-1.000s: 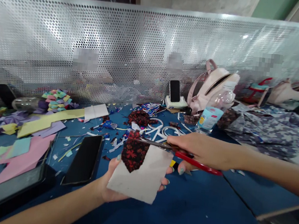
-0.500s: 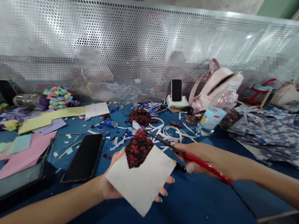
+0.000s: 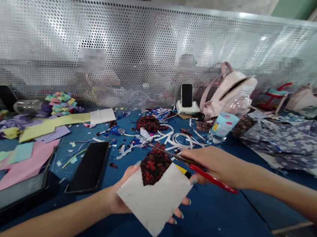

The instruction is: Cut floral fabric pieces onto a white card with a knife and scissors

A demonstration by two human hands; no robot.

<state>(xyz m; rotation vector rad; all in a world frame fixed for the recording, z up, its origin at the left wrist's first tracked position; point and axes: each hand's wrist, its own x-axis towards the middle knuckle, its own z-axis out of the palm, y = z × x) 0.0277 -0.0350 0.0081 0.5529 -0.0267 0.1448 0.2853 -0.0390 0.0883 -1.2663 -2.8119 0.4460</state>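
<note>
Fingers (image 3: 178, 213) grip: left hand (image 3: 116, 200), white card (image 3: 154, 208); right hand (image 3: 215, 160), red-handled scissors (image 3: 214, 179).
Beyond, a bottle (image 3: 237, 105) bears a blue label (image 3: 223, 125), lettering too small to read.

We hold a tilted white card (image 3: 152, 206), a dark, red-leafed patterned piece (image 3: 154, 171) over its upper part, and red-handled scissors (image 3: 202, 172) slanting at the piece's top edge.

left hand (image 3: 120, 194) seemingly palm-up, right hand (image 3: 212, 162) curled
</note>
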